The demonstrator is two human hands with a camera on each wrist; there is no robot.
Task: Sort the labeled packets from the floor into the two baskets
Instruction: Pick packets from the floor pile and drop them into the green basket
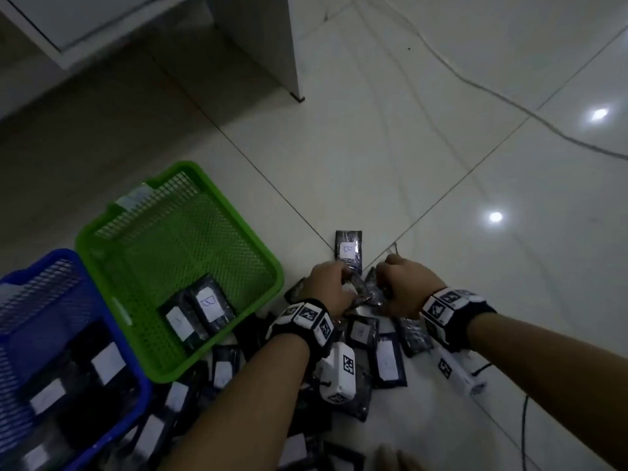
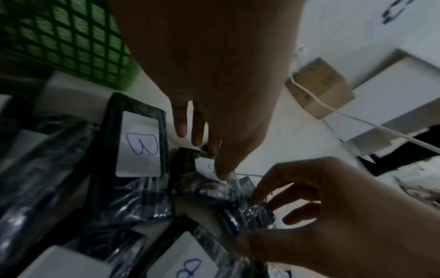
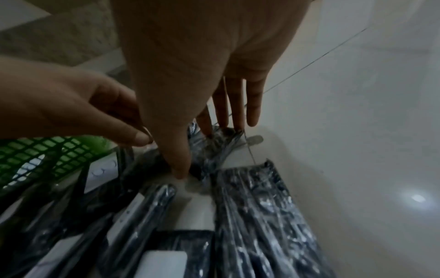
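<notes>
Black plastic packets with white labels lie heaped on the tiled floor (image 1: 441,181) under my forearms. My left hand (image 1: 343,280) pinches one small packet (image 2: 204,184) at the pile's far end, thumb on its label. My right hand (image 1: 382,283) grips a neighbouring crinkled packet (image 3: 214,148) between thumb and fingers. A packet marked B (image 1: 348,249) lies just beyond both hands. The green basket (image 1: 258,246) to the left holds two packets, one marked B. The blue basket (image 1: 112,328) at the lower left holds several packets.
A white cabinet panel (image 1: 258,45) stands at the back. Thin cables (image 1: 475,86) cross the far floor and a black cable (image 1: 525,419) runs at the lower right. A cardboard box (image 2: 319,88) sits beyond the pile. Bare tiles stretch to the right.
</notes>
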